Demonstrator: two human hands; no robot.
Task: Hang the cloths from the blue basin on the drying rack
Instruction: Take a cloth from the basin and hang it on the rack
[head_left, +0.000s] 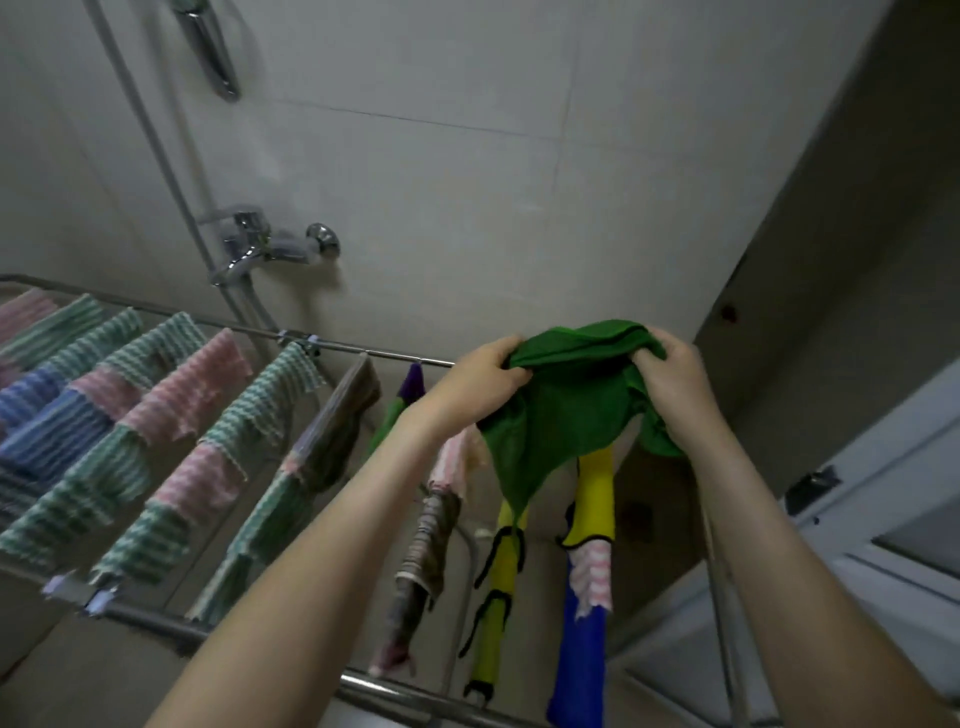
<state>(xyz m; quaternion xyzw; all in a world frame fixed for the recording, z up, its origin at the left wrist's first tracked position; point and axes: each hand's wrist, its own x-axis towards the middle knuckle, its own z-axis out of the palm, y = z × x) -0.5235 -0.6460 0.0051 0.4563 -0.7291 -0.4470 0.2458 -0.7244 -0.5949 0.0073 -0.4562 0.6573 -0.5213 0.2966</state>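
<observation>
A green cloth (566, 410) is held up over the right end of the metal drying rack (363, 353). My left hand (480, 376) grips its upper left edge and my right hand (670, 379) grips its upper right edge, so the cloth sags between them. Below it hang yellow cloths (595, 499) with black trim, a blue cloth (576, 670) and a pink-striped one (589, 577). The blue basin is out of view.
Several striped cloths in green, pink and blue (171, 415) and brown ones (337, 426) fill the rack's left rails. A shower tap (260, 244) and hose (150, 135) sit on the tiled wall behind. A white door frame (883, 519) stands at the right.
</observation>
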